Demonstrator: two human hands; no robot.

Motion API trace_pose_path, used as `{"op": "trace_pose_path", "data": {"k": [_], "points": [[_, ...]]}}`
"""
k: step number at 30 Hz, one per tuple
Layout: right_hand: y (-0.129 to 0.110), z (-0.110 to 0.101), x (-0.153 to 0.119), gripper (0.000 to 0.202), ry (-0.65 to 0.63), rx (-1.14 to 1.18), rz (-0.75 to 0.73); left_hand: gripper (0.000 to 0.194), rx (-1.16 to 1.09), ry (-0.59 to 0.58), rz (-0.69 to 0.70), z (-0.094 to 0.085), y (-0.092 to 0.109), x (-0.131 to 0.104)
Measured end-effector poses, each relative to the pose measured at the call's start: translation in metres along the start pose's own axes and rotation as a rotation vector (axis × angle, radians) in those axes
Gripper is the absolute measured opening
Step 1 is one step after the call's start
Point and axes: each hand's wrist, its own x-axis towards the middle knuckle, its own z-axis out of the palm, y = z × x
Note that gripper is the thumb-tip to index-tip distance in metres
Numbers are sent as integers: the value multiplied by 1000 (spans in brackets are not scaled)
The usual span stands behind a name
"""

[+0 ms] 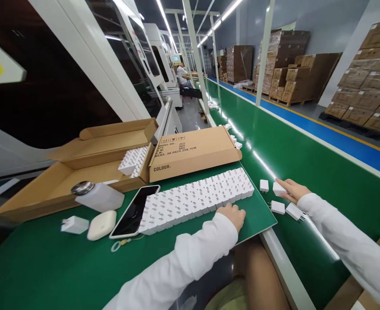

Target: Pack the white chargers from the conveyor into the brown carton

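White plug chargers stand packed in a long block [196,200] on the green table, metal prongs up. My left hand [232,214] rests at the block's front edge, towards its right end. Its fingers are bent and slightly apart, their tips partly hidden, and I see nothing held. Over the green conveyor belt, my right hand [295,190] has its fingers on a white charger [278,188], thumb below and fingers above. Around it on the belt lie a charger [264,185], another charger [277,207] and a third charger [295,212].
Behind the block lies a closed cardboard box [196,150]. An open carton [67,172] holds more chargers. A phone [134,211], a cream case [102,225], a bottle [101,196] and a loose charger [75,224] stand left. A person [182,74] sits far back.
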Motion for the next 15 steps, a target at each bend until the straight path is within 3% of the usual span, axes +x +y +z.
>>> {"op": "trace_pose_path", "data": {"k": [5,9,11,15], "points": [[-80,-39,-8,53,-77,23,-159,45,-68,71,-13,14,-14,-3],[-137,-43,1,50,-186,4,-297,35,-209,176,-30,27,-22,-5],[-147,-38,3,52,-194,-7,-357,37,-336,263,-40,38,-24,-8],[-141,-29,-6,73,-123,26,-405,60,-755,505,-66,72,-25,-20]]}}
